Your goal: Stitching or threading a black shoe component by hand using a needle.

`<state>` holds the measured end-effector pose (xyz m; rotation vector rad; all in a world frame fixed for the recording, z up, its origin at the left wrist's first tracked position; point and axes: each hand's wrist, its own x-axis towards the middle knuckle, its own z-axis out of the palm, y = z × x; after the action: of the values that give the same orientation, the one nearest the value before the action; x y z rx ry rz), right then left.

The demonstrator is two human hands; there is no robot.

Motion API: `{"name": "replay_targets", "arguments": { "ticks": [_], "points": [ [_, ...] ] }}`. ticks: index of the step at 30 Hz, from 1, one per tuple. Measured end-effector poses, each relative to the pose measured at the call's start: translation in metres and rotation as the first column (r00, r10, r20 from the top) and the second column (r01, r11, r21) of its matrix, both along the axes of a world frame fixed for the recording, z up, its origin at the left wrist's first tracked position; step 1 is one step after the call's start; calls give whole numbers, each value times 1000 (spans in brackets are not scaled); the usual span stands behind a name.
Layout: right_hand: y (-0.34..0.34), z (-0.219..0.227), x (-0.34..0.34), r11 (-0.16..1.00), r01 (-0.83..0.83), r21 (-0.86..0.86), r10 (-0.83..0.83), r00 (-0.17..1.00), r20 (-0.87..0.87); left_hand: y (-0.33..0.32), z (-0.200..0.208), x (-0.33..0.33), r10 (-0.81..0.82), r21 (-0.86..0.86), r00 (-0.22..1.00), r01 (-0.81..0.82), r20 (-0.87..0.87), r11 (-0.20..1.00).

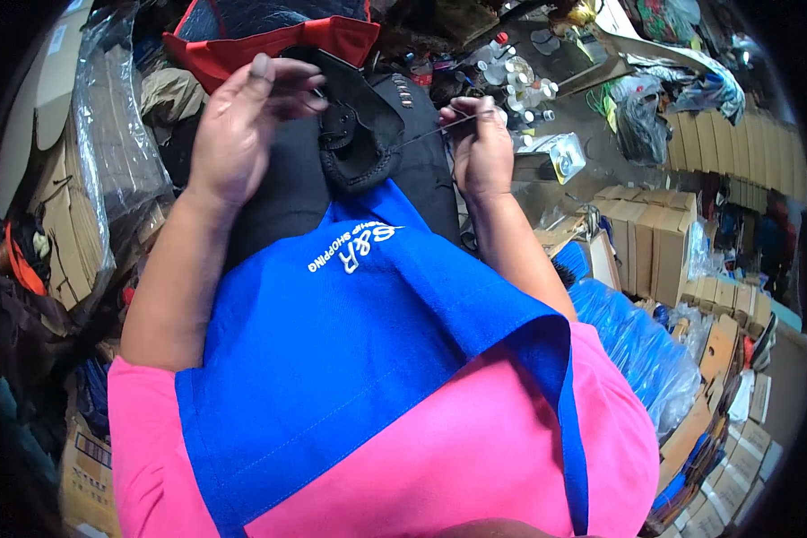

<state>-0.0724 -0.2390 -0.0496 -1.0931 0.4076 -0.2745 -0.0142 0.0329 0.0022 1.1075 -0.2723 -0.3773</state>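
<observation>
My left hand grips a black shoe upper with stitched edge, held above my lap. A thin dark thread runs taut from the shoe piece to my right hand, whose fingers pinch the thread's end. Any needle is too small to tell. A blue apron with white lettering covers my front over a pink shirt. Dark trousers lie under the shoe piece.
A red-edged bag lies beyond my hands. Flattened cardboard wrapped in plastic stands at the left. Small bottles and a tin sit at the upper right. Stacks of brown boxes and a blue plastic bundle fill the right.
</observation>
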Motion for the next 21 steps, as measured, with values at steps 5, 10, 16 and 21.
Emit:
{"name": "replay_targets", "arguments": {
  "ticks": [5,10,16,21],
  "points": [
    [20,37,-15,673,-224,705,228,969,90,-20,1,-5,-275,-484,895,77,-352,872],
    [-16,25,-30,704,-578,414,531,814,234,12,-10,9,-217,-347,896,76,-387,935],
    [-73,34,-41,785,-588,-195,471,772,-427,78,0,33,-87,748,983,182,-165,638],
    [-94,65,-27,541,-520,-661,339,854,-395,111,-8,27,-106,744,940,-184,324,642]
  ]
}}
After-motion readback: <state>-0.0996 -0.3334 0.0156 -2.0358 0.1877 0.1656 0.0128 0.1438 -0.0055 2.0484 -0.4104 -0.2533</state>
